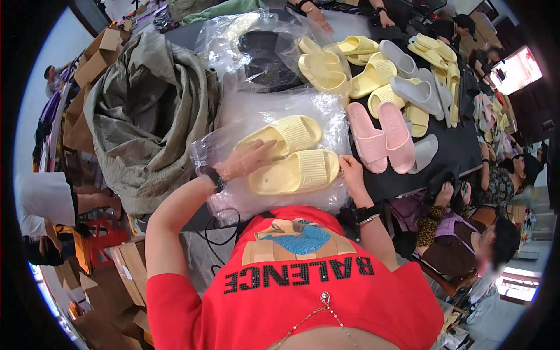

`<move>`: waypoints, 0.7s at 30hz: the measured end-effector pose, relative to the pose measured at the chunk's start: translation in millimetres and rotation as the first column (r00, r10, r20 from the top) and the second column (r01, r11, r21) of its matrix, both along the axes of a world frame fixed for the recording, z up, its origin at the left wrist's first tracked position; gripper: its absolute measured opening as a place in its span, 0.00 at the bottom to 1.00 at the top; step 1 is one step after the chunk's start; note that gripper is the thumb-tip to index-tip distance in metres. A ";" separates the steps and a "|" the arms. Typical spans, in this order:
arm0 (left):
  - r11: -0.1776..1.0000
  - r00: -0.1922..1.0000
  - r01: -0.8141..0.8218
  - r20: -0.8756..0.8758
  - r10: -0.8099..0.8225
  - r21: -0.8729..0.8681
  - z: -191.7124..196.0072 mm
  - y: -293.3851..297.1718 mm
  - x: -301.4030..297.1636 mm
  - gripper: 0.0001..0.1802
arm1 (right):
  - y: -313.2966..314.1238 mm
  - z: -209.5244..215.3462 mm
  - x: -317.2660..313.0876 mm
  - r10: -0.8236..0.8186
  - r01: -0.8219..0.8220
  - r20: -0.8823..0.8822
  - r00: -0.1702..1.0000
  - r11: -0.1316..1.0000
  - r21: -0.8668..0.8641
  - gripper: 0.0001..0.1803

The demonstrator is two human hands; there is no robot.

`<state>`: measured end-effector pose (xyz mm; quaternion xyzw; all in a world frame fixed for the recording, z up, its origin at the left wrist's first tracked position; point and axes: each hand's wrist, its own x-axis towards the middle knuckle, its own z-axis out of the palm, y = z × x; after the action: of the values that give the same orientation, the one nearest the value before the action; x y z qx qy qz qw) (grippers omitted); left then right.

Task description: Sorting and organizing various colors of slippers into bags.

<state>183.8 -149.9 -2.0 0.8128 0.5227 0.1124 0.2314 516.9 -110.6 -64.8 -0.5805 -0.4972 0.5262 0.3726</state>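
Two pale yellow slides lie side by side on a pile of clear plastic bags (pixel 230 201) in front of me. My left hand (pixel 249 158) rests with fingers stretched out over the heel part of the farther slide (pixel 294 133). The nearer slide (pixel 297 173) points its toe to the right. At that toe, my right hand (pixel 352 174) has its fingers closed at the edge of the clear plastic; the exact grip is partly hidden. A dark band sits on each of my wrists.
Left of the bags stands a big grey-green sack (pixel 149 116) with its mouth gaping. Pink slides (pixel 382 137), grey slides (pixel 417 93) and several yellow ones (pixel 373 76) spread over the black table (pixel 449 154). A bag with dark contents (pixel 268 61) lies behind. Other people sit at right.
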 end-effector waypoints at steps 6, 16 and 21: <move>0.964 0.982 0.095 0.132 -0.131 0.250 -3.2 20.9 44.4 0.34 | -15.9 12.5 -12.0 0.075 -0.103 -0.152 0.986 0.976 -0.191 0.11; 0.942 0.999 0.031 -0.044 -0.017 0.335 -22.2 27.2 38.9 0.21 | -20.1 9.8 7.7 -0.077 0.076 0.116 0.990 0.997 0.012 0.08; 0.951 0.996 -0.081 -0.004 0.086 0.300 -13.2 9.9 35.2 0.23 | -35.1 22.8 6.4 -0.096 0.087 0.127 0.987 0.994 0.073 0.06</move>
<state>219.0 -140.0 -15.1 0.8165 0.5354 0.1931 0.0965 523.3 -145.6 -42.0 -0.6229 -0.5109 0.4524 0.3825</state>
